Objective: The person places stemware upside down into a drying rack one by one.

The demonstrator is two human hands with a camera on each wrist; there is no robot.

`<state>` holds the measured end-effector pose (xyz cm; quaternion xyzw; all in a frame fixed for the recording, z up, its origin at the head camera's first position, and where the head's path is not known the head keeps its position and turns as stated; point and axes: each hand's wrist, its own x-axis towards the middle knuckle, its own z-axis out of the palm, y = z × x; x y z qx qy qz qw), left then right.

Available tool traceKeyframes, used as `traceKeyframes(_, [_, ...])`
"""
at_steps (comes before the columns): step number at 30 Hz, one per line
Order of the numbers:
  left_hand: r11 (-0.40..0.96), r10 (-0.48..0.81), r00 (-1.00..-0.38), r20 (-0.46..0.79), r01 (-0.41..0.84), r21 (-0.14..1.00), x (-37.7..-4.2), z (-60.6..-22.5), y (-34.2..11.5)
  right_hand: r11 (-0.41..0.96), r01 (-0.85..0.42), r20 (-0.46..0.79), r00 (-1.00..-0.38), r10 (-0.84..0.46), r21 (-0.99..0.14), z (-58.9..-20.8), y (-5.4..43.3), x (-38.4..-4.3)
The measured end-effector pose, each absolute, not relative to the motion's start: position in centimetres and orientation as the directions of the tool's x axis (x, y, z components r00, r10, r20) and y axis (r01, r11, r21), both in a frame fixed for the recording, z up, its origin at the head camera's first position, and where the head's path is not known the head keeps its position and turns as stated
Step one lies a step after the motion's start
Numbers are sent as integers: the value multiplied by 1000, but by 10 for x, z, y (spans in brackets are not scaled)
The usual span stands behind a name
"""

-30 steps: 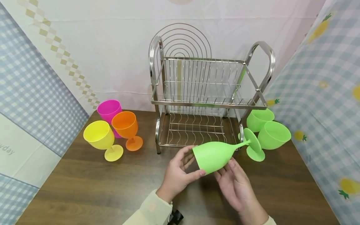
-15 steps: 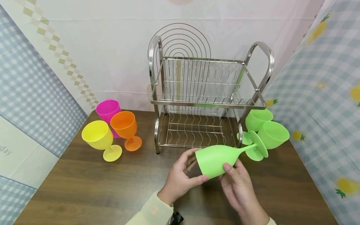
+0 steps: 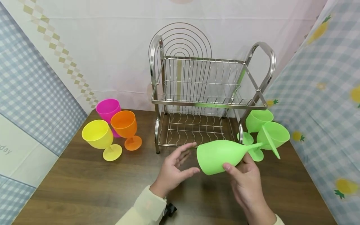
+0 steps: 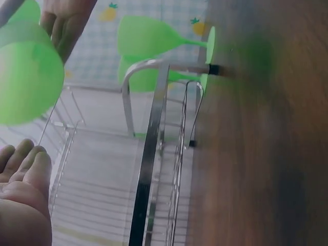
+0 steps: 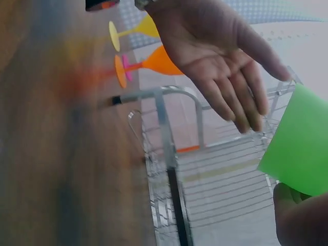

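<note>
A light green plastic goblet lies sideways in the air above the table, its mouth to the left and its foot to the right. My right hand holds it by the bowl, the thumb on the near side and the other fingers behind and partly hidden. Just left of the rim, my left hand is apart from the goblet, fingers loosely bent and nothing in them. The right wrist view shows that left hand with its fingers spread before the green bowl.
A two-tier metal dish rack stands behind the hands. To its right are two upright green goblets. On the left stand a yellow goblet, an orange goblet and a magenta goblet on the wooden table.
My left hand has let go of the goblet's rim and drawn back left. My right hand has taken hold of the bowl, and the goblet has shifted slightly right, its foot turning.
</note>
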<state>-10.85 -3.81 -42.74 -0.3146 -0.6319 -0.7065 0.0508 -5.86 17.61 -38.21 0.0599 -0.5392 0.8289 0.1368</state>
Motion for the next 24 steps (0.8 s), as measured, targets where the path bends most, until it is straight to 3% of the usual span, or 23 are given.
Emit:
traceKeyframes(6, [-174, 193, -827, 528, 500, 848, -114, -428, -53, -254, -396, 333, -907, 258, -883, -360, 184, -61])
traceKeyframes(11, [-13, 37, -851, 523, 523, 852, -125, -430, -70, -146, -418, 370, -888, 273, -897, -339, 192, -65])
traceKeyframes(17, [207, -110, -819, 563, 535, 819, -146, -436, -94, -7, -475, 455, -848, 273, -880, -319, 201, -72])
traceKeyframes(21, [388, -172, -821, 544, 451, 804, -158, -440, -107, 67, -522, 521, -819, 240, -850, -304, 208, -78])
traceKeyframes(24, [481, -156, -890, 429, 311, 819, -164, -442, -113, 74, -544, 545, -807, 226, -836, -290, 211, -81])
